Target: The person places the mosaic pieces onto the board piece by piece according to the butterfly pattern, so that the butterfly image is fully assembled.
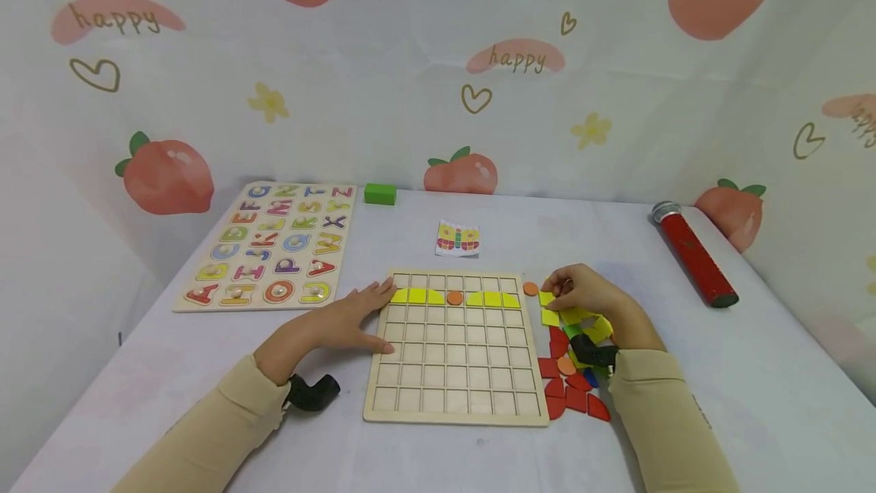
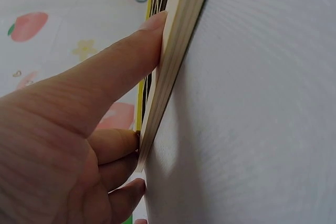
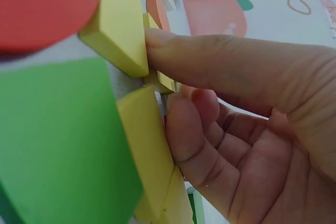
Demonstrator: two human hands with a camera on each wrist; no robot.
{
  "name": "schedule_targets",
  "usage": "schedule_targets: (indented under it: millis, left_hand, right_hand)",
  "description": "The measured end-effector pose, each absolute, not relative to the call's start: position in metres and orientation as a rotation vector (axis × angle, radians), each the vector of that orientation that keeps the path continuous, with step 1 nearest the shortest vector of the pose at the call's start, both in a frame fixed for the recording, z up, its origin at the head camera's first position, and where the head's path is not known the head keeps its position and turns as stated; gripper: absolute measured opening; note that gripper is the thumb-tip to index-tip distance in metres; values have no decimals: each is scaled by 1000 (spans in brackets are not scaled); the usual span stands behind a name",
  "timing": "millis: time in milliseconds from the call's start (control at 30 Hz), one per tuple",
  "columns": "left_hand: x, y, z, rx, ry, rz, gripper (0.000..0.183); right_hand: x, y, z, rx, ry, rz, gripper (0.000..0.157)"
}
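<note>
My left hand [image 1: 345, 322] rests at the left side of a wooden grid board [image 1: 456, 423], thumb on its edge and fingers spread toward the upper corner. In the board's second row lie yellow tiles [image 1: 417, 296] on both sides of an orange disc [image 1: 455, 297]. Right of the board, my right hand [image 1: 587, 291] pinches a yellow square tile [image 1: 545, 298] between thumb and fingers. Another yellow square [image 1: 550, 317] lies just below. Close under the hand, the right wrist view shows a green tile [image 3: 63, 140] and more yellow tiles [image 3: 147, 150].
Red tiles [image 1: 576, 399] and other loose pieces spread along the board's right edge. A small butterfly pattern card [image 1: 458, 240] lies behind the board. An alphabet puzzle [image 1: 274, 249] is at the back left, beside a green block [image 1: 379, 194]. A red microphone [image 1: 698, 257] lies at the right.
</note>
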State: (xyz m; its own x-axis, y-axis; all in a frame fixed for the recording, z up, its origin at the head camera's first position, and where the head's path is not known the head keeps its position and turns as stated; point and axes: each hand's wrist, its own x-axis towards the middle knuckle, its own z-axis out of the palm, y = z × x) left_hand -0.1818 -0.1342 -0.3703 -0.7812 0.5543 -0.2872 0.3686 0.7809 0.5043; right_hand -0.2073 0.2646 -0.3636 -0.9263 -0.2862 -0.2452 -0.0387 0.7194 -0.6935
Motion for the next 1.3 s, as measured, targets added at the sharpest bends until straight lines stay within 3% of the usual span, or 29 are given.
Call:
schedule_targets:
  millis: [733, 1300]
  left_hand:
    - [-181, -132, -368, 671, 2555, 595, 101]
    - [-179, -133, -369, 674, 2555, 598, 101]
  right_hand:
    - [-209, 260, -351, -285, 2478, -1105, 18]
    - [-222, 153, -345, -464, 2272, -1310, 15]
